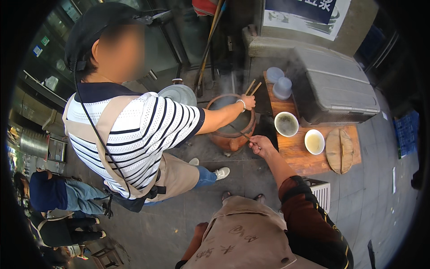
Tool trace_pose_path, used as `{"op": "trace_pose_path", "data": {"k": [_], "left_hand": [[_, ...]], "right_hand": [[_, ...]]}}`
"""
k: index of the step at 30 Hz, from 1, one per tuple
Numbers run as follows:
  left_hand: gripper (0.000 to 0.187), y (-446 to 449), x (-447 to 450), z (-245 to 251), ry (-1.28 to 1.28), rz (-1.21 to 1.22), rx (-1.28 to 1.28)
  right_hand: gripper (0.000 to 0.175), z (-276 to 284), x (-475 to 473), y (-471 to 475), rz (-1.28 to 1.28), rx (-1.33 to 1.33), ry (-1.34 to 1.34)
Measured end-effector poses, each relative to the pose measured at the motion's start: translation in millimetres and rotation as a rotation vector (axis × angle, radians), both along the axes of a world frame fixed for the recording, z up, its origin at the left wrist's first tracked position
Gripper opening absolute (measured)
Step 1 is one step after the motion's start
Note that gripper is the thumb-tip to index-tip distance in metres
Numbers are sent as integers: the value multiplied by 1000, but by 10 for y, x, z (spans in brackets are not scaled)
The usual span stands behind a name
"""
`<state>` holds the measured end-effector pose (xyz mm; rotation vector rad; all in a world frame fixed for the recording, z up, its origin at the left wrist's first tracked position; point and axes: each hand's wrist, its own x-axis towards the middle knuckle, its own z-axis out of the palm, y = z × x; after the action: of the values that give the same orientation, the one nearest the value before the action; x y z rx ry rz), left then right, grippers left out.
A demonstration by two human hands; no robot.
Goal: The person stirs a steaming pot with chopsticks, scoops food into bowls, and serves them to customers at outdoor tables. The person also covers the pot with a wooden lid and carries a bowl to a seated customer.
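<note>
Between thumb and fingers, my right hand (pixel 261 145) grips the thin handle of a utensil (pixel 246 135). Its far end dips into a steaming brown clay pot (pixel 231 143), where I cannot make it out. My left hand (pixel 201 227) hangs low beside my brown apron (pixel 242 235); its fingers are not clear. Across the pot, a co-worker's hand (pixel 248 102) with a beaded bracelet is at two wooden sticks (pixel 254 87) above the rim. Right of the pot stand a white bowl of dark, greenish liquid (pixel 286 124) and a smaller white bowl of pale yellow liquid (pixel 314 142).
A wooden table (pixel 295 161) holds a round wooden lid (pixel 339 150), stacked translucent plastic bowls (pixel 282 89) and a large grey lidded box (pixel 339 84). A co-worker in a striped shirt (pixel 147 124) stands close left. Behind the co-worker's arm is a round metal lid (pixel 181 95).
</note>
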<state>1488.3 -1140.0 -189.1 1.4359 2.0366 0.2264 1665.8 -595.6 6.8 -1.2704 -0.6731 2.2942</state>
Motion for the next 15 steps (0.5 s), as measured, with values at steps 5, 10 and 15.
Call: {"op": "trace_pose_path", "data": {"k": [5,10,15], "left_hand": [[15,114,-302,105,-112,-18,142],[18,246,-358,162,-249,85,186],[27,425,-321,146,-413,283,39]], "right_hand": [[9,226,241,-373,-49,30,85],[12,474,488,-682,-65,69,116],[11,640,849,-911,-92,81,94]]}}
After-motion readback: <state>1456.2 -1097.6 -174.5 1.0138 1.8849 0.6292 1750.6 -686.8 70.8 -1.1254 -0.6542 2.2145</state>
